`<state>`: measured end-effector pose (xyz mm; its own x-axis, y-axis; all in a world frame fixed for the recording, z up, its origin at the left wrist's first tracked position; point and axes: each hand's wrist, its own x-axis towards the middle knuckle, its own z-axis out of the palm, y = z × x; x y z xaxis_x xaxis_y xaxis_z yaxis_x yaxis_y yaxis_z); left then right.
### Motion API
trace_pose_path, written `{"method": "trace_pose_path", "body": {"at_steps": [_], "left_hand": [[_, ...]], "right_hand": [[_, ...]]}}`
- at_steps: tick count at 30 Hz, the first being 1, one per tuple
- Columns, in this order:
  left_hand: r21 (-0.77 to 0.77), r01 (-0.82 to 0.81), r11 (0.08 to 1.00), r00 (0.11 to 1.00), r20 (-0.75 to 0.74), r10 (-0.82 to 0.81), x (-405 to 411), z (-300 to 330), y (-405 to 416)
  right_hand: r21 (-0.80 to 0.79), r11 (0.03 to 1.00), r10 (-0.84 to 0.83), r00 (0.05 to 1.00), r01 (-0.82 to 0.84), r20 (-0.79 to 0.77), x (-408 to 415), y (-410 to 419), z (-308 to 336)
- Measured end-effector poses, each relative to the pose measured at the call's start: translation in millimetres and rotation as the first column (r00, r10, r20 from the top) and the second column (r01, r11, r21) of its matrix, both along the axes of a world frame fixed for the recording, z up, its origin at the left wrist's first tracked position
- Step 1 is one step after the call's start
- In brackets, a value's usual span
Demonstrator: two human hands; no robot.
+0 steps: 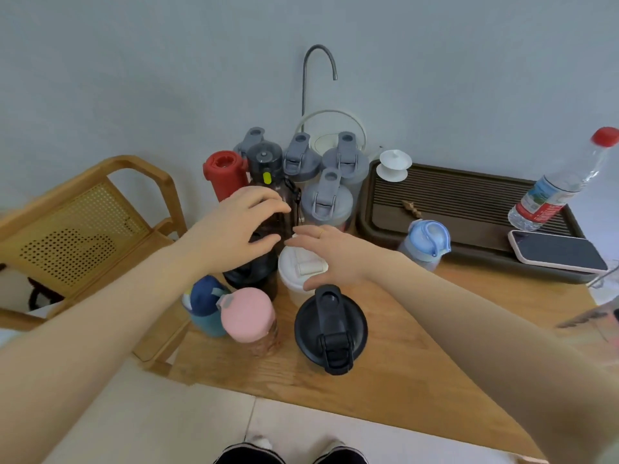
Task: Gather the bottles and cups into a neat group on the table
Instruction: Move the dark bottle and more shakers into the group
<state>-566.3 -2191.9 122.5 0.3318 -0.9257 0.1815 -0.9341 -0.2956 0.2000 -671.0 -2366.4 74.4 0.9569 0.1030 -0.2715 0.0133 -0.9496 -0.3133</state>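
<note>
Four grey-lidded shakers (326,199) (clustered), two hands — left hand (241,226), right hand (330,252)

Home tea corner: slatted tea tray (469,195) at 2 o'clock, gooseneck water spout (318,72) at 12, rattan chair (83,229) at 9.

One head-worn view, looking forward and steeply down; close over the table (402,380); wall (134,61) behind.

1. No text could be read anywhere.
2. The clear plastic bottle (556,192) on the tea tray (469,209) carried a red, white and blue label, its print too blurred to make out.
</note>
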Motion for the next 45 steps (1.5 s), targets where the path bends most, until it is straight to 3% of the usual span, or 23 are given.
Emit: {"method": "trace_pose_path", "body": {"at_steps": [5,7,10,15,19,24,27,30,32,34,40,45], "left_hand": [[0.020,0.024,1.000,0.996,-0.088,-0.022,0.8,-4.9,19.5],[0.006,0.098,0.995,0.983,-0.158,-0.096,-3.0,-7.0,22.0],[0.023,0.211,0.977,0.914,-0.360,-0.189,-14.6,-7.9,22.2],[0.074,0.455,0.887,0.812,-0.443,-0.380,-39.1,-17.5,8.9],[0.195,0.540,0.819,0.827,-0.305,-0.473,-65.3,-28.7,0.4],[0.361,0.442,0.821,0.892,-0.078,-0.446,-85.4,-45.5,-4.2],[0.337,0.413,0.846,0.903,-0.033,-0.428,-88.2,-49.1,-10.9],[0.351,0.407,0.843,0.894,0.033,-0.446,-85.4,-48.9,-22.2],[0.360,0.386,0.849,0.895,0.075,-0.439,-81.8,-48.3,-31.2],[0.366,0.352,0.861,0.901,0.118,-0.418,-78.6,-46.4,-42.1],[0.384,0.264,0.885,0.914,0.194,-0.357,-75.3,-43.0,-82.0],[0.342,0.188,0.921,0.941,0.207,-0.269,-72.6,-42.0,-114.0]], "right_hand": [[-0.074,0.995,-0.066,0.997,0.069,0.038,8.1,9.1,-4.0],[-0.025,0.991,-0.132,0.991,0.133,0.036,6.4,9.1,-2.6],[0.071,0.947,-0.315,0.948,0.312,0.034,-11.8,4.5,-0.2],[-0.002,0.842,-0.539,0.842,0.539,0.015,-69.7,-2.1,2.4],[-0.047,0.772,-0.636,0.768,0.634,-0.074,-107.3,-4.3,6.7],[-0.081,0.681,-0.733,0.678,0.728,-0.064,-129.5,2.2,8.8],[-0.202,0.705,-0.700,0.713,0.680,-0.043,-126.5,4.5,10.9],[-0.319,0.651,-0.684,0.715,0.688,0.146,-119.9,0.8,18.4],[-0.234,0.568,-0.704,0.613,0.789,0.358,-114.5,-11.4,22.9],[-0.156,0.546,-0.714,0.555,0.823,0.428,-105.3,-30.5,23.5],[-0.118,0.660,-0.739,0.669,0.742,0.076,-74.3,-84.4,3.9],[-0.168,0.730,-0.670,0.742,0.662,0.014,-69.2,-110.9,-4.5]]}}
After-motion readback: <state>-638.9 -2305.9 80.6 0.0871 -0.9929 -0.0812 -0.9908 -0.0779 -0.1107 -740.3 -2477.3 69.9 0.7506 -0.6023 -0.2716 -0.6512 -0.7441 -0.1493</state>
